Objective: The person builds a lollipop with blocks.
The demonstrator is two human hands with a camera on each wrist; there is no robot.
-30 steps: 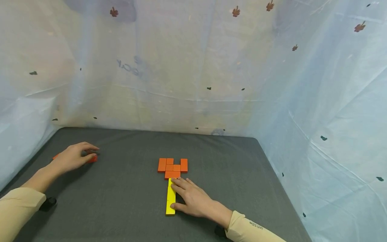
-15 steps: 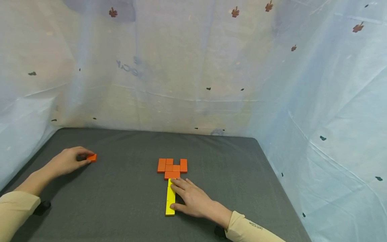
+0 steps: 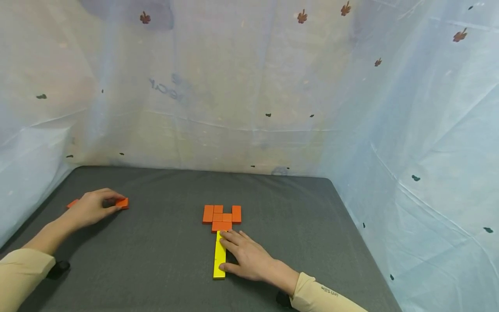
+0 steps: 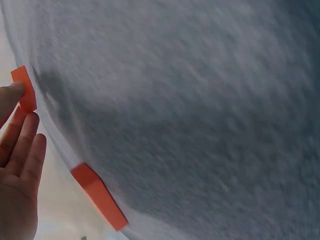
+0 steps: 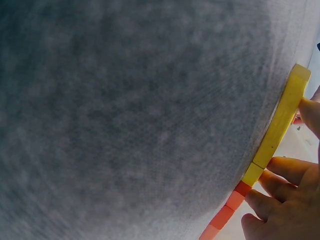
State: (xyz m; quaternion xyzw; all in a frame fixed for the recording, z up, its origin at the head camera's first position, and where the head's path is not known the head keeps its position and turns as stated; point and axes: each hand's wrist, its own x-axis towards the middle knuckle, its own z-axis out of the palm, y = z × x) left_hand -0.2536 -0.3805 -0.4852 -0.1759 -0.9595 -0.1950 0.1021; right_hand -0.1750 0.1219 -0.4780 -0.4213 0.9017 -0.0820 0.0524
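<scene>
Between the thumb and fingers of my left hand (image 3: 90, 209) is an orange block (image 3: 123, 203), pinched at the left side of the table. Another orange block (image 4: 100, 196) lies behind that hand, partly hidden by it in the head view. My right hand (image 3: 250, 256) rests with extended fingers along a yellow strip (image 3: 219, 261), thumb near its close end. In the right wrist view a long yellow block (image 5: 281, 122) and a short yellow block (image 5: 252, 174) meet end to end. Beyond the strip, several flat orange blocks (image 3: 221, 226) form a pattern with a notch at its far side.
A dark grey cloth (image 3: 156, 251) covers the table. Pale plastic sheeting (image 3: 218, 86) rises behind it, with more sheeting (image 3: 429, 195) along the right side. Black wrist straps (image 3: 58, 269) show under the sleeves.
My left fingers, spread around the orange block a second ago, now pinch it. Over the last half second, that hand and block shifted slightly right, uncovering the other orange block. My right hand stays put.
</scene>
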